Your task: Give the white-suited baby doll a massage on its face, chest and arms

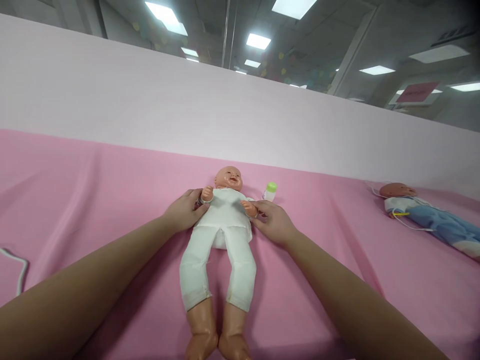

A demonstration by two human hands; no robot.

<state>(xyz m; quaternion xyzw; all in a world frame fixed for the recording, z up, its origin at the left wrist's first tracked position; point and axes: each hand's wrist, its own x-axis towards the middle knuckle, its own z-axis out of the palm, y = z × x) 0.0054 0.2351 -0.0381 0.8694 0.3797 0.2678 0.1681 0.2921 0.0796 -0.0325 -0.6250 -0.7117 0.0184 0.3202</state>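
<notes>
A baby doll [225, 212] in a white top and white trousers lies face up, its bare feet toward me. My left hand [185, 210] is closed around the doll's arm on the left side, thumb in front and fingers behind. On the other side my right hand [275, 220] grips the doll's other arm near its wrist. The doll's small hands stick out past my fingers. Just beyond my right hand stands a small white bottle [271, 191] with a green cap.
Pink cloth [318, 280] with some creases covers the table. Behind it rises a white partition [150, 105] with glass above. At the right lies a second doll [431, 215] in blue and white with a thin tube. A white cord [23, 272] shows at the left edge.
</notes>
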